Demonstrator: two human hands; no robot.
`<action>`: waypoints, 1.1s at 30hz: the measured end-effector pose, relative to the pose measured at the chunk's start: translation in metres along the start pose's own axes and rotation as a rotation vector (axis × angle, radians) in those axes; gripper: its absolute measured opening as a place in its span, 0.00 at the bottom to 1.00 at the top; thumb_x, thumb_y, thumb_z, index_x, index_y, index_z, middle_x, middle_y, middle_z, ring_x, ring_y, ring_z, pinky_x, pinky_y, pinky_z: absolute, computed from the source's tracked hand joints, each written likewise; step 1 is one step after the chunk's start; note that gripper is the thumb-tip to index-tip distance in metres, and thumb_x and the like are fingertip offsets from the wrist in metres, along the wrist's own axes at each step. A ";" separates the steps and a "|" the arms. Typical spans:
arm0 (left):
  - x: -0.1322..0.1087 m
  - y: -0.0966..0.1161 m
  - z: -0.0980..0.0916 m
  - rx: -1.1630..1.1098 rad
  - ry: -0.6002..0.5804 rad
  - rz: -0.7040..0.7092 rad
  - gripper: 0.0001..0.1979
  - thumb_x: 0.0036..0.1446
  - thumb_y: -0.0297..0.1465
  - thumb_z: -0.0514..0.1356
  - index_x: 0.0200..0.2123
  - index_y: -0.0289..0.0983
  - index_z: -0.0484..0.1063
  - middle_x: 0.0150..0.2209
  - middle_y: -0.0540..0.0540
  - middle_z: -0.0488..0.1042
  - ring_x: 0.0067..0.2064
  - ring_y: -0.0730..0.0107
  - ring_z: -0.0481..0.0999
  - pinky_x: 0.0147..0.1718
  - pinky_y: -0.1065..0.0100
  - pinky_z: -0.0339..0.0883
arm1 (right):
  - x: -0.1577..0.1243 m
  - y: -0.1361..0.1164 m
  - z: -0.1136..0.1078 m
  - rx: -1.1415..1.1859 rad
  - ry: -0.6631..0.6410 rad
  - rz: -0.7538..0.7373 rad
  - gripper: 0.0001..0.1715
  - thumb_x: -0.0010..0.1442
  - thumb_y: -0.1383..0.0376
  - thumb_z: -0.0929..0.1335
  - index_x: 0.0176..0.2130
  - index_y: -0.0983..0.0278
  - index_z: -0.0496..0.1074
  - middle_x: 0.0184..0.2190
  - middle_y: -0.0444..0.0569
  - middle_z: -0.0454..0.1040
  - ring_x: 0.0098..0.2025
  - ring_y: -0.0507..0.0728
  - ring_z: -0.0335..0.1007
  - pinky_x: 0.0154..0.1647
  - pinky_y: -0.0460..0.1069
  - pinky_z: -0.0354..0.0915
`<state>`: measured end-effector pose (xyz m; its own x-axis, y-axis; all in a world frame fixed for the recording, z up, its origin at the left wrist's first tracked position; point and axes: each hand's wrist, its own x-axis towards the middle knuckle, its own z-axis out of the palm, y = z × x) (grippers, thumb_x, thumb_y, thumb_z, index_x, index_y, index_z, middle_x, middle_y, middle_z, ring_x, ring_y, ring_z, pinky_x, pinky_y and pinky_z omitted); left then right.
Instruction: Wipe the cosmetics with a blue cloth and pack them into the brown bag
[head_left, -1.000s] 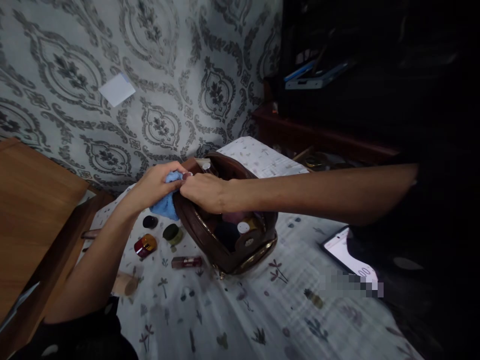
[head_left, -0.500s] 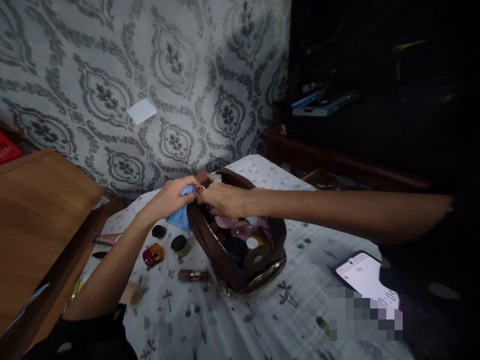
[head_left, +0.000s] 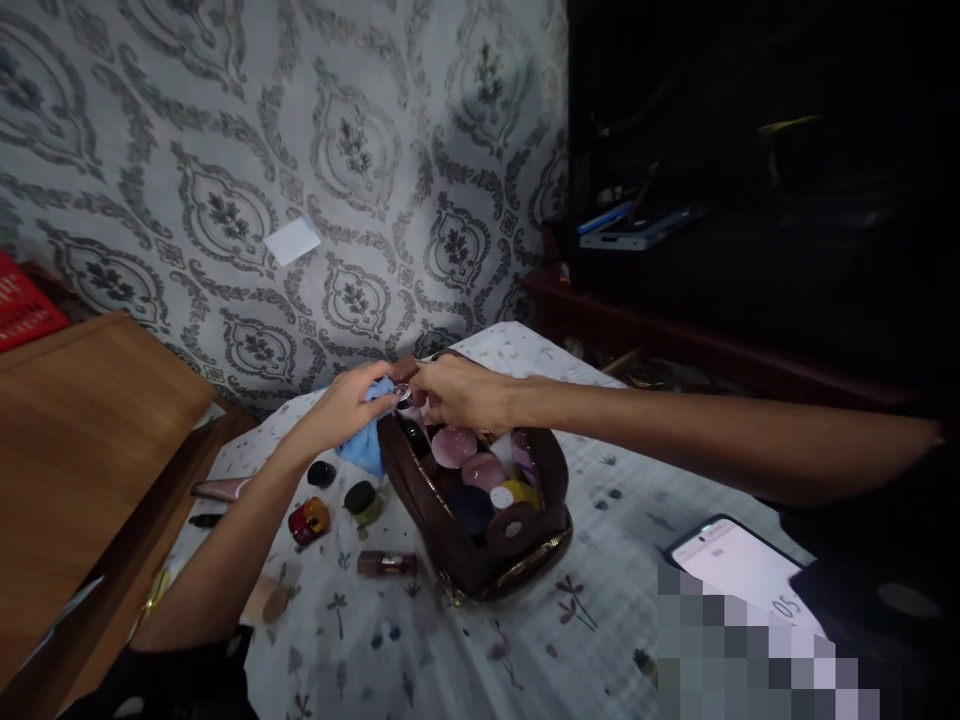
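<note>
My left hand [head_left: 346, 405] is closed on a blue cloth [head_left: 363, 448] at the far left edge of an open brown zip bag [head_left: 411, 492]. A small clear round piece [head_left: 403, 394] shows at its fingertips. My right hand [head_left: 469, 392] reaches across the bag's far end, its curled fingers close to that piece; what they pinch is hidden. Pink rounded items [head_left: 454, 447] and a yellow container with a white top [head_left: 517, 494] lie inside the bag. To its left are a dark-lidded jar [head_left: 363, 503], a red and amber jar [head_left: 309, 521], a black cap [head_left: 321, 474] and a lipstick-like tube [head_left: 387, 564].
A phone [head_left: 739, 560] with a lit screen lies on the patterned white cloth [head_left: 450, 650] at right. A wooden cabinet [head_left: 97, 430] stands left, dark furniture [head_left: 600, 320] right. A pink tube [head_left: 221, 489] lies beyond my left forearm.
My right hand has lifted and drawn back slightly from inside the bag, uncovering more of the pink items. My left hand stays with the cloth. The view has shifted slightly.
</note>
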<state>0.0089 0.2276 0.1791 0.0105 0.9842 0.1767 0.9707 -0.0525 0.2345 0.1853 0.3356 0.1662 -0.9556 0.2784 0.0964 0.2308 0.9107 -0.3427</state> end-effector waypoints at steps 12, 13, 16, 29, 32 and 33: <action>-0.018 -0.025 0.011 0.089 0.119 -0.044 0.20 0.58 0.30 0.48 0.49 0.39 0.74 0.49 0.43 0.78 0.51 0.58 0.76 0.54 0.58 0.66 | 0.019 -0.003 0.015 -0.124 0.091 0.005 0.17 0.65 0.61 0.65 0.51 0.63 0.74 0.53 0.59 0.73 0.48 0.63 0.76 0.40 0.49 0.64; -0.014 -0.027 0.010 0.116 0.080 -0.034 0.22 0.57 0.29 0.48 0.50 0.39 0.74 0.49 0.43 0.78 0.51 0.59 0.76 0.55 0.58 0.66 | 0.019 -0.004 0.014 -0.133 0.081 0.004 0.16 0.66 0.61 0.65 0.49 0.64 0.75 0.52 0.59 0.73 0.48 0.63 0.76 0.39 0.49 0.64; 0.005 -0.028 0.000 0.191 -0.133 -0.003 0.23 0.54 0.28 0.47 0.46 0.40 0.77 0.48 0.44 0.80 0.51 0.59 0.76 0.54 0.61 0.66 | 0.017 -0.007 0.012 -0.152 0.070 -0.002 0.14 0.67 0.62 0.64 0.47 0.66 0.75 0.49 0.59 0.76 0.47 0.63 0.76 0.39 0.49 0.63; 0.007 -0.039 -0.002 -0.241 -0.126 -0.139 0.09 0.48 0.33 0.52 0.31 0.38 0.68 0.27 0.53 0.68 0.30 0.70 0.67 0.32 0.70 0.62 | 0.025 -0.003 0.020 -0.137 0.065 -0.027 0.11 0.64 0.65 0.66 0.42 0.68 0.76 0.38 0.57 0.79 0.39 0.58 0.76 0.33 0.47 0.59; 0.006 -0.040 0.003 -0.344 -0.088 -0.159 0.09 0.47 0.34 0.53 0.32 0.37 0.68 0.27 0.54 0.67 0.29 0.72 0.65 0.31 0.72 0.61 | 0.025 -0.005 0.019 -0.139 0.075 -0.010 0.11 0.63 0.68 0.66 0.42 0.68 0.77 0.38 0.57 0.79 0.41 0.59 0.76 0.35 0.47 0.60; 0.007 -0.040 0.004 -0.351 -0.079 -0.163 0.09 0.46 0.33 0.53 0.31 0.37 0.68 0.27 0.53 0.67 0.29 0.72 0.65 0.31 0.72 0.61 | 0.025 -0.005 0.018 -0.131 0.079 -0.007 0.11 0.63 0.68 0.66 0.43 0.68 0.77 0.38 0.57 0.79 0.42 0.59 0.76 0.36 0.48 0.61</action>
<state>-0.0289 0.2371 0.1670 -0.1049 0.9937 0.0395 0.8202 0.0640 0.5685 0.1573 0.3321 0.1539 -0.9409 0.2908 0.1734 0.2515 0.9432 -0.2171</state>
